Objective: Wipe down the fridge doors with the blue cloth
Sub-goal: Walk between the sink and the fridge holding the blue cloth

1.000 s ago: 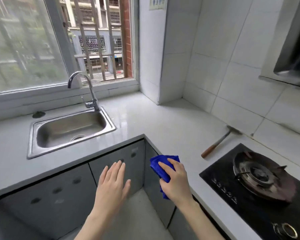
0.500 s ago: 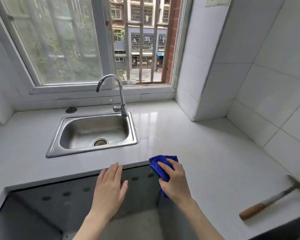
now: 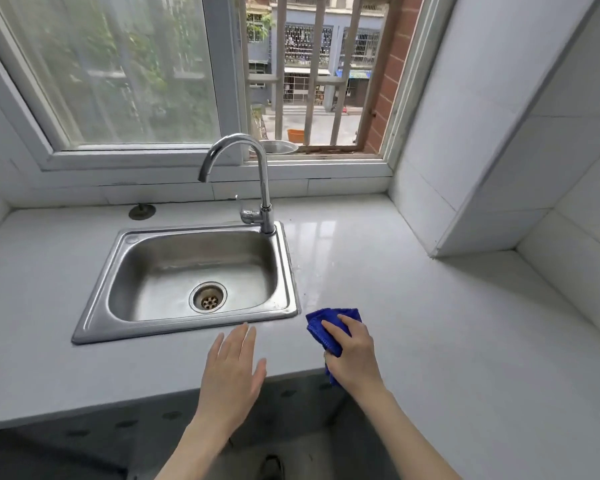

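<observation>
Blue cloth [image 3: 328,325], bunched, sits in the curled grip of the right hand [image 3: 355,356] above the worktop [image 3: 447,341] edge, just right of the sink [image 3: 187,330], probably carried ready for wiping. The left hand [image 3: 232,375] hovers flat, fingers straight, holding nothing. No fridge doors show.

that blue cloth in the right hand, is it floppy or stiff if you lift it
Probably floppy: the blue cloth bunches into folds in the right hand, and a tail droops below the palm. Likely light too, since it looks like thin fabric held in one hand.
</observation>
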